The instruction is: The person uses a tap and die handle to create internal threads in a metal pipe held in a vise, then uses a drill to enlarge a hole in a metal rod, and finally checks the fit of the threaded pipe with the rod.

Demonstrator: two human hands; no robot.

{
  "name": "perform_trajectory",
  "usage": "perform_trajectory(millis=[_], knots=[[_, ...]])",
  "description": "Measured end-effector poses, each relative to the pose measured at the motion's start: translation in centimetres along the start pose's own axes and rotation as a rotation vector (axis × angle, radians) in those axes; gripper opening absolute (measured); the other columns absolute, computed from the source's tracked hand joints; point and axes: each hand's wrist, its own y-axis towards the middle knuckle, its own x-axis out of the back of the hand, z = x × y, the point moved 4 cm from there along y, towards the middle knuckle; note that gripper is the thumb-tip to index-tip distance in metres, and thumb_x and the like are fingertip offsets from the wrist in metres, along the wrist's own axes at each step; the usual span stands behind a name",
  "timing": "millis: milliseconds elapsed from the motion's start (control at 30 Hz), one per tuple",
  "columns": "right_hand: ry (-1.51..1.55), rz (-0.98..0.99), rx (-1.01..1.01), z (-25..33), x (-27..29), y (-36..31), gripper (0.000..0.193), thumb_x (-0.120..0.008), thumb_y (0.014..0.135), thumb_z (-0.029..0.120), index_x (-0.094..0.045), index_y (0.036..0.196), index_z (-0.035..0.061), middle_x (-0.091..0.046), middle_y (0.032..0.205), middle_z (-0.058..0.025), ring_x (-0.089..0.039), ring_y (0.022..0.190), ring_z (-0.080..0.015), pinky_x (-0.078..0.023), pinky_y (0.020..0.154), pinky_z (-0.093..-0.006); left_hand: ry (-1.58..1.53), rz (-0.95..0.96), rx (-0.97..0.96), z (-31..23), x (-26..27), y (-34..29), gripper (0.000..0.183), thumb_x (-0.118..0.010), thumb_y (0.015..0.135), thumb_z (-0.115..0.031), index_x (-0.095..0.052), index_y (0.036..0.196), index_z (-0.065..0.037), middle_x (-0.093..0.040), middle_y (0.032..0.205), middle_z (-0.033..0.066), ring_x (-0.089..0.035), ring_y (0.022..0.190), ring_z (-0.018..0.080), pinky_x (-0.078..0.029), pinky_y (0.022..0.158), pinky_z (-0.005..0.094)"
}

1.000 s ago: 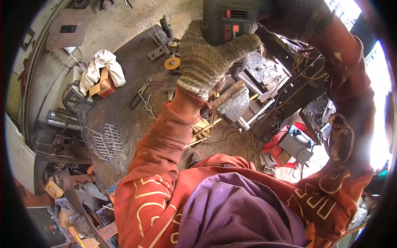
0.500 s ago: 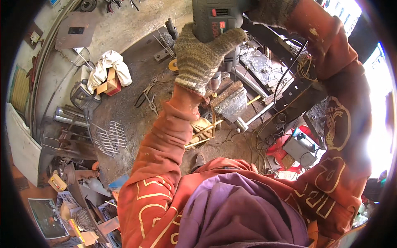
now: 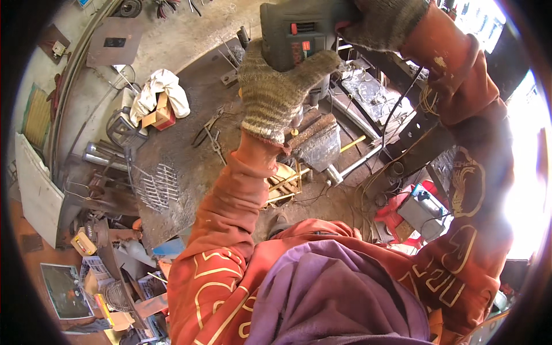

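A dark power drill (image 3: 293, 35) with red details is held upright at the top of the view, its front end pointing down. My left hand (image 3: 275, 95), in a striped knit glove, is closed around the drill's body, thumb stretched across it. At the drill's rear grip, my right hand (image 3: 392, 24) is wrapped in the same kind of glove; some of its fingers are hidden. Below the drill stands a metal bench vise (image 3: 317, 150) with rusty jaws and a long bar handle (image 3: 362, 162). The drill's tip is above the jaws, partly covered by my left hand and wrist.
On the dark workbench (image 3: 190, 190) lie pliers (image 3: 215, 138) and a metal rod grid (image 3: 158, 187). A cardboard box (image 3: 163, 115) sits beside a white cloth (image 3: 161, 86). At right are a red stool (image 3: 391, 214) with a grey machine (image 3: 422, 213) and loose cables. Cluttered shelves fill the lower left.
The view has shifted slightly, so the bench and its things sit a little lower and further right. Both hands still hold the drill, which has tilted slightly.
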Motion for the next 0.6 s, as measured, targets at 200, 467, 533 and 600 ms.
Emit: perform_trajectory(millis=[200, 467, 533, 600], knots=[[-0.068, -0.127, 0.057, 0.7, 0.1, 0.5, 0.038, -0.08, 0.082, 0.033, -0.069, 0.108, 0.0083, -0.073, 0.084, -0.0153, -0.075, 0.086, -0.0375, -0.06, 0.081, -0.0494, 0.185, -0.066, -0.134, 0.0, 1.0, 0.0, 0.049, -0.101, 0.072, -0.026, -0.07, 0.102, -0.002, -0.076, 0.08, 0.007, -0.069, 0.06, 0.0122, -0.056, 0.052, 0.0289], [-0.091, 0.034, -0.034, 0.3, -0.1, 1.2, 0.04, -0.08, 0.082, 0.035, -0.069, 0.11, 0.009, -0.073, 0.082, -0.0146, -0.076, 0.082, -0.0364, -0.06, 0.077, -0.0493, 0.033, -0.048, 0.043, 0.5, 0.6, -0.2, 0.053, -0.102, 0.07, -0.029, -0.069, 0.102, -0.002, -0.076, 0.081, 0.0076, -0.07, 0.063, 0.0123, -0.057, 0.053, 0.0287], [-0.065, -0.021, 0.007, 0.3, 0.0, 0.1, 0.04, -0.08, 0.082, 0.036, -0.069, 0.11, 0.0091, -0.073, 0.082, -0.0143, -0.076, 0.082, -0.0363, -0.06, 0.076, -0.0494, 0.043, -0.039, 0.059, 0.6, 0.2, -0.4, 0.053, -0.101, 0.071, -0.029, -0.068, 0.102, -0.001, -0.076, 0.081, 0.0078, -0.07, 0.063, 0.0123, -0.057, 0.053, 0.0287], [-0.045, -0.074, 0.046, 0.5, 0.1, -0.1, 0.041, -0.08, 0.082, 0.036, -0.069, 0.11, 0.0092, -0.074, 0.082, -0.0141, -0.076, 0.082, -0.0361, -0.06, 0.075, -0.0495, -0.06, -0.027, 0.112, 1.4, -0.3, -0.9, 0.054, -0.101, 0.071, -0.03, -0.067, 0.102, 0.0, -0.075, 0.082, 0.008, -0.071, 0.064, 0.0125, -0.058, 0.054, 0.028]])
